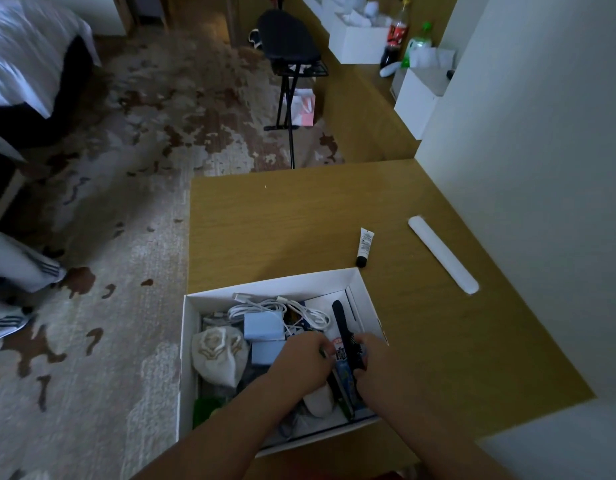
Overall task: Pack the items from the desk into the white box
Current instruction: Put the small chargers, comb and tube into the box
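Note:
The white box (275, 284) sits at the desk's near left corner, filled with white cables (265, 308), a pale blue charger (263, 325), a cream pouch (218, 353) and other items. Both my hands are inside it. My right hand (369, 355) grips a black comb (341, 320) that stands along the box's right side. My left hand (306, 355) presses on a colourful packet (339, 353) beside the comb; whether it grips the packet is hidden. On the desk beyond the box lie a small white tube with a black cap (364, 245) and a long white case (443, 259).
The wooden desk (282, 223) ends at a white wall on the right. Patterned carpet lies to the left, with a bed at the far left. A black stand (287, 46) and a far counter with bottles (398, 29) and white boxes are at the back.

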`<action>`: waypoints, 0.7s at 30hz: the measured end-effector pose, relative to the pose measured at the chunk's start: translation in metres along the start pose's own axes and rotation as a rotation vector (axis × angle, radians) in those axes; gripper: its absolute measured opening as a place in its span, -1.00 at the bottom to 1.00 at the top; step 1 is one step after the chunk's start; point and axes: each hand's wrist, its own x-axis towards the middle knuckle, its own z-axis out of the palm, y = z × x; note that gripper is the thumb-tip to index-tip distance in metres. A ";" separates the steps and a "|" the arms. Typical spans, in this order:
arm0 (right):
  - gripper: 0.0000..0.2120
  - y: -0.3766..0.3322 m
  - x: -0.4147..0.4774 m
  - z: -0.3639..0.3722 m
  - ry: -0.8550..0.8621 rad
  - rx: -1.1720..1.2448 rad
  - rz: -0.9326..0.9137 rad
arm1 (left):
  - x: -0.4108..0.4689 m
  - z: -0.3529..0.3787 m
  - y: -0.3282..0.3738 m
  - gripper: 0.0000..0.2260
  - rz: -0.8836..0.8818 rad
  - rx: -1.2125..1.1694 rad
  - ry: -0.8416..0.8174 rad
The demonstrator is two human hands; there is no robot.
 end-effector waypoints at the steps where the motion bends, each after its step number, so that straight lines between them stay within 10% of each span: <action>1: -0.56 -0.001 0.002 0.003 -0.009 -0.022 -0.010 | 0.000 -0.002 0.001 -0.87 0.010 -0.001 0.020; 15: -0.68 0.014 0.026 0.020 -0.141 -0.235 -0.127 | 0.008 -0.041 0.056 -0.87 0.197 -0.161 0.046; 21: -0.80 0.019 0.046 -0.028 0.109 0.074 -0.179 | 0.039 -0.064 0.088 -0.86 0.206 -0.235 0.117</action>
